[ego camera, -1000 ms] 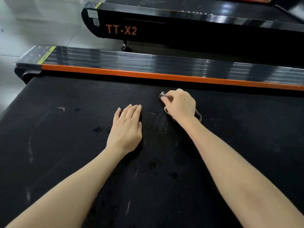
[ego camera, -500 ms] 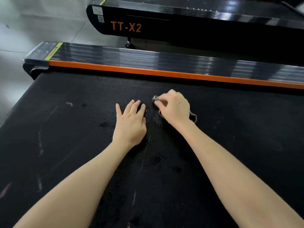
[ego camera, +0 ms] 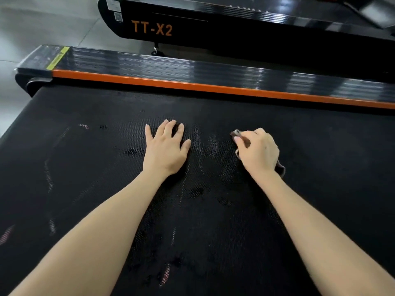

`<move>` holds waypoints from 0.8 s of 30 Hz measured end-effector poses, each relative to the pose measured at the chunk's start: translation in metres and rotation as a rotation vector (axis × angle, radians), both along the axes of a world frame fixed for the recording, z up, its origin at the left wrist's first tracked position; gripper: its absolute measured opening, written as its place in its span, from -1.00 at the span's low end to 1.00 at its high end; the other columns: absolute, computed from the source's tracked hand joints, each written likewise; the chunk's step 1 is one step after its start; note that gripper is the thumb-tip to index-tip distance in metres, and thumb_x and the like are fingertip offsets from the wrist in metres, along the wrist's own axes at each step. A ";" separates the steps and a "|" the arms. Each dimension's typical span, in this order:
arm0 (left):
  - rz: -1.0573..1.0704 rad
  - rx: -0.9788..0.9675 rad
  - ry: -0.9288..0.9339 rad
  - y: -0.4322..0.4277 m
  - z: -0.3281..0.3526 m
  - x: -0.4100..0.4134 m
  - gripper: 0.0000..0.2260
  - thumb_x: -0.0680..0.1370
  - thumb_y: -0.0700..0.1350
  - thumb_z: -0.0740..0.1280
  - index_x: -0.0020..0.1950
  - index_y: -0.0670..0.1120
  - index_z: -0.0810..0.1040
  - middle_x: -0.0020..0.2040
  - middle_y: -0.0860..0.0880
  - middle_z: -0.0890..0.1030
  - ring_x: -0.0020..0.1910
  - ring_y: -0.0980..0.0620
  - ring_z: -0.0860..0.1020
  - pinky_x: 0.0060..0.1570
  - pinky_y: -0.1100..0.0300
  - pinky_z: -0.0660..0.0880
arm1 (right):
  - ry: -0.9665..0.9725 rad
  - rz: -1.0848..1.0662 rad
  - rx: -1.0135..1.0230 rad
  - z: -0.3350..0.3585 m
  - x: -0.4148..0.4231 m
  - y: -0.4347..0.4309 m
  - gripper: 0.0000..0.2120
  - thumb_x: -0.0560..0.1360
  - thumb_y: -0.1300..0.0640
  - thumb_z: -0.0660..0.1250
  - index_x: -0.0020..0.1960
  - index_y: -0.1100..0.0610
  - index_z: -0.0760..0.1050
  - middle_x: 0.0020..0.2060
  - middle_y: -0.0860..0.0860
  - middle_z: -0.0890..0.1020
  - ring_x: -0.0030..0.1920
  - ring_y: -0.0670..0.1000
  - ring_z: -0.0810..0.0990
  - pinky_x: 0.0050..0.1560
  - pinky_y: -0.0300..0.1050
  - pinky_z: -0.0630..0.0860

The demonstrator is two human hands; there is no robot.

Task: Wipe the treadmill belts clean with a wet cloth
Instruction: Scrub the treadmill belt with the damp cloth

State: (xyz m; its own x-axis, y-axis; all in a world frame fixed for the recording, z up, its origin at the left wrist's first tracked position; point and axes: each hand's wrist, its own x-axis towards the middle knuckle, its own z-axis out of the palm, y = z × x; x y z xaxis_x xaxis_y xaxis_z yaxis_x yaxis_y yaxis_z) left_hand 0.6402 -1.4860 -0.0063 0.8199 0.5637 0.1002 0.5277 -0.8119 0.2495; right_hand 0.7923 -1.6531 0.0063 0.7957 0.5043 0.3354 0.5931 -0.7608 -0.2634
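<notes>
the right hand (ego camera: 259, 153) has slid with the cloth (ego camera: 281, 168) away from the left hand (ego camera: 165, 146), which has stayed flat with straight fingers on the black belt (ego camera: 85, 167). both lie on the near side of the orange strip (ego camera: 192, 85). the right hand's fingers curl round the grey, bunched cloth, and only its ends peek out. pale streaks mark the belt between the hands.

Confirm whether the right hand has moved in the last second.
Yes. The right hand, gripping the cloth, has slid rightward along the belt, away from the dark spot beside the resting left hand.
</notes>
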 end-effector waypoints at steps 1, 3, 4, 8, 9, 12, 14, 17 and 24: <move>0.000 -0.002 0.003 0.000 0.000 0.000 -0.51 0.63 0.13 -0.03 0.53 -0.03 0.17 0.53 -0.07 0.14 0.53 -0.02 -0.02 0.45 -0.18 -0.23 | 0.000 0.012 0.012 0.000 -0.014 -0.004 -0.75 0.54 -0.07 0.28 0.06 0.01 0.64 -0.10 0.05 0.57 -0.07 0.14 0.53 -0.18 -0.12 0.31; 0.003 -0.003 0.002 -0.001 0.000 0.000 -0.51 0.63 0.12 -0.03 0.53 -0.03 0.17 0.53 -0.07 0.14 0.53 -0.02 -0.02 0.44 -0.18 -0.23 | -0.005 0.164 0.082 -0.001 -0.062 -0.025 -0.76 0.50 -0.08 0.28 -0.05 0.00 0.66 -0.22 0.02 0.55 -0.19 0.11 0.53 -0.26 -0.12 0.37; 0.008 -0.001 0.003 -0.001 0.000 0.000 -0.52 0.64 0.11 -0.03 0.53 -0.04 0.17 0.53 -0.08 0.14 0.53 -0.02 -0.02 0.45 -0.19 -0.23 | 0.007 0.275 0.107 0.000 -0.091 -0.042 -0.76 0.49 -0.08 0.27 -0.07 0.00 0.66 -0.26 0.00 0.53 -0.25 0.07 0.52 -0.31 -0.13 0.41; -0.001 -0.029 -0.015 -0.001 0.005 -0.001 -0.55 0.65 0.07 -0.02 0.51 -0.04 0.22 0.52 -0.07 0.18 0.52 -0.03 0.03 0.44 -0.17 -0.19 | 0.036 0.559 0.104 0.002 -0.142 -0.105 -0.80 0.49 -0.01 0.34 -0.02 0.06 0.67 -0.23 0.00 0.55 -0.27 0.01 0.49 -0.34 -0.07 0.47; 0.003 -0.063 -0.069 -0.002 0.008 -0.003 -0.57 0.65 0.04 0.01 0.49 -0.05 0.27 0.50 -0.07 0.24 0.51 -0.04 0.08 0.45 -0.16 -0.16 | 0.021 0.554 0.104 0.001 -0.140 -0.109 -0.81 0.49 0.00 0.35 -0.02 0.07 0.66 -0.23 0.01 0.55 -0.27 0.03 0.50 -0.33 -0.05 0.49; 0.031 -0.126 -0.284 -0.006 0.022 -0.018 -0.64 0.63 -0.06 0.12 0.41 -0.11 0.40 0.42 -0.10 0.39 0.44 -0.10 0.24 0.46 -0.09 0.03 | -0.008 0.517 0.123 -0.001 -0.135 -0.108 -0.83 0.49 0.02 0.36 -0.04 0.08 0.67 -0.23 0.01 0.56 -0.28 0.04 0.52 -0.32 -0.03 0.50; 0.004 -0.090 -0.259 -0.013 0.029 -0.043 -0.64 0.63 -0.06 0.13 0.41 -0.09 0.40 0.44 -0.09 0.36 0.47 -0.11 0.21 0.47 -0.07 0.00 | -0.018 0.512 0.110 -0.002 -0.137 -0.106 -0.82 0.50 0.02 0.35 -0.04 0.07 0.67 -0.23 0.01 0.57 -0.28 0.04 0.53 -0.32 -0.03 0.51; -0.121 0.015 -0.130 -0.031 0.028 -0.097 -0.61 0.64 0.01 0.06 0.43 -0.05 0.37 0.48 -0.08 0.29 0.51 -0.11 0.12 0.46 -0.09 -0.11 | -0.014 0.433 0.109 0.002 -0.143 -0.104 -0.79 0.50 -0.02 0.32 -0.05 0.06 0.68 -0.25 0.00 0.58 -0.29 0.04 0.54 -0.33 -0.04 0.52; -0.190 0.069 0.070 -0.040 0.009 -0.175 -0.40 0.54 0.17 -0.18 0.49 -0.02 0.28 0.50 -0.08 0.27 0.51 -0.16 0.10 0.45 -0.17 -0.11 | 0.117 0.372 0.132 0.006 -0.243 -0.100 -0.77 0.46 -0.06 0.27 -0.08 0.01 0.66 -0.26 -0.02 0.54 -0.28 0.05 0.50 -0.32 -0.08 0.46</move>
